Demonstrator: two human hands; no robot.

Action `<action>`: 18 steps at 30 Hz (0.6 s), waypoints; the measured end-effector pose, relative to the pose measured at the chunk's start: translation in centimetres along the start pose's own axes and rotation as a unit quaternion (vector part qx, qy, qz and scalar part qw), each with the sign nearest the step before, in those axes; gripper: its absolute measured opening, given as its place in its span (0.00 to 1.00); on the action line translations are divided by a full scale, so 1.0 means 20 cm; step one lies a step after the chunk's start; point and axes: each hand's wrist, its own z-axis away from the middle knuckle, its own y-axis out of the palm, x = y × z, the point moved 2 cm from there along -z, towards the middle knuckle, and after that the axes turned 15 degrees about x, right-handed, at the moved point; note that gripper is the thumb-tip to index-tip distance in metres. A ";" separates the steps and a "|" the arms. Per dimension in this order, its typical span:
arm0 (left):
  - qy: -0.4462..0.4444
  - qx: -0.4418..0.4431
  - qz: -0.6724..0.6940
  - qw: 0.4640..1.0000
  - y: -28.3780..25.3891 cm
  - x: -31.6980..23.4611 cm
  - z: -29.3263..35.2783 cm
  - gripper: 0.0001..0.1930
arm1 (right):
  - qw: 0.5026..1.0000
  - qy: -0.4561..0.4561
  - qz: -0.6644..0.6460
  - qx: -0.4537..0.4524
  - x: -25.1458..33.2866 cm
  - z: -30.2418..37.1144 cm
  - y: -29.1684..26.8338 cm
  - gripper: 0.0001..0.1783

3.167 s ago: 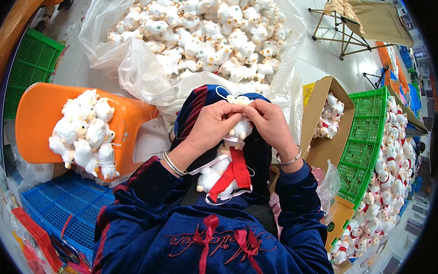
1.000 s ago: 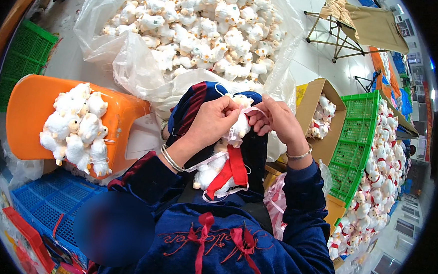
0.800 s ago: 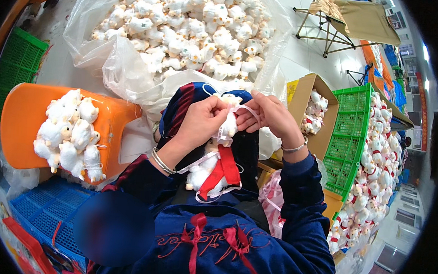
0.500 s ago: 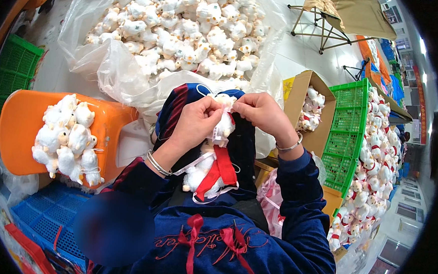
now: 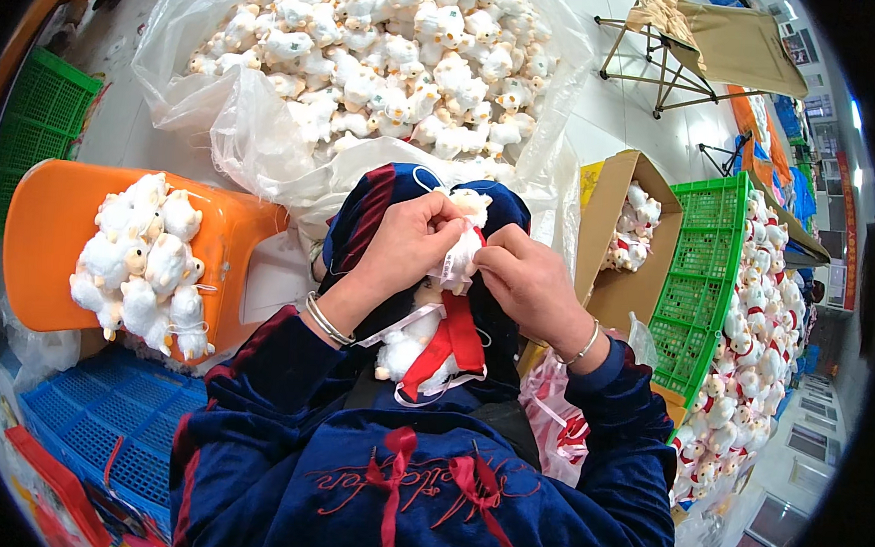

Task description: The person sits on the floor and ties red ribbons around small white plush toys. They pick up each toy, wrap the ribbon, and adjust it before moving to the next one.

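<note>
The white plush toy (image 5: pixel 473 206) sits between your left hand (image 5: pixel 405 245), pinching it near the neck, and your right hand (image 5: pixel 533 287), fingertips pressed together on something too small to tell. Nearer you than that toy lies a second toy (image 5: pixel 407 356).

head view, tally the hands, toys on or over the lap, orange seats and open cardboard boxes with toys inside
Hands: 2, left hand and right hand
Toys: 2, held toy and lap toy
Orange seats: 1, orange seat
Open cardboard boxes with toys: 1, cardboard box
Total: 6
</note>
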 end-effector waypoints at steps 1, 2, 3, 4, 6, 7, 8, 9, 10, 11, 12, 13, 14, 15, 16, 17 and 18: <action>0.001 -0.002 0.001 1.000 0.00 0.00 0.00 0.09 | 1.000 -0.007 -0.010 -0.005 -0.01 0.01 0.00 0.05; 0.000 0.000 0.011 1.000 0.00 0.00 0.00 0.09 | 0.998 0.003 -0.062 0.010 0.01 0.00 -0.02 0.04; -0.001 0.001 0.022 1.000 0.01 0.01 0.00 0.10 | 0.993 0.005 -0.119 -0.001 -0.01 0.01 -0.01 0.05; -0.002 0.003 0.033 0.999 0.01 0.02 0.00 0.10 | 0.984 0.008 -0.176 -0.011 -0.04 0.01 0.01 0.06; -0.005 0.007 0.032 0.999 0.01 0.01 0.00 0.11 | 0.938 0.049 -0.339 -0.049 -0.12 0.01 0.05 0.13; -0.006 0.009 0.032 0.999 0.01 0.00 0.00 0.11 | 0.946 0.080 -0.300 -0.088 -0.15 -0.02 0.05 0.15; -0.006 0.009 0.027 1.000 0.00 0.01 0.00 0.11 | 0.932 0.115 -0.326 -0.111 -0.14 -0.06 0.05 0.15; -0.006 0.009 0.022 1.000 0.00 0.02 0.00 0.11 | 0.914 0.150 -0.352 -0.134 -0.14 -0.09 0.05 0.15; -0.006 0.009 0.017 1.000 -0.01 0.02 0.00 0.10 | 0.911 0.149 -0.359 -0.136 -0.14 -0.11 0.05 0.15; -0.008 0.010 0.024 1.000 -0.01 0.02 0.00 0.10 | 0.908 0.149 -0.366 -0.138 -0.14 -0.13 0.05 0.16; -0.010 0.011 0.031 0.999 0.00 0.00 0.00 0.10 | 0.905 0.148 -0.374 -0.140 -0.15 -0.14 0.05 0.16; -0.012 0.012 0.038 0.999 0.00 -0.01 0.01 0.10 | 0.911 0.159 -0.360 -0.119 -0.16 -0.15 0.05 0.16; -0.015 0.013 0.036 0.999 0.00 -0.01 0.01 0.10 | 0.918 0.170 -0.346 -0.097 -0.16 -0.16 0.05 0.16; -0.019 0.015 0.034 0.999 -0.01 0.00 0.01 0.09 | 0.923 0.181 -0.332 -0.075 -0.16 -0.16 0.04 0.16; -0.022 0.017 0.032 0.999 -0.01 0.00 0.01 0.09 | 0.921 0.186 -0.336 -0.060 -0.13 -0.16 0.03 0.14; -0.023 0.019 0.028 0.999 -0.01 0.00 0.01 0.09 | 0.918 0.192 -0.343 -0.049 -0.14 -0.16 0.03 0.12; -0.024 0.020 0.025 0.999 0.00 -0.01 0.01 0.09 | 0.915 0.198 -0.349 -0.037 -0.15 -0.16 0.04 0.11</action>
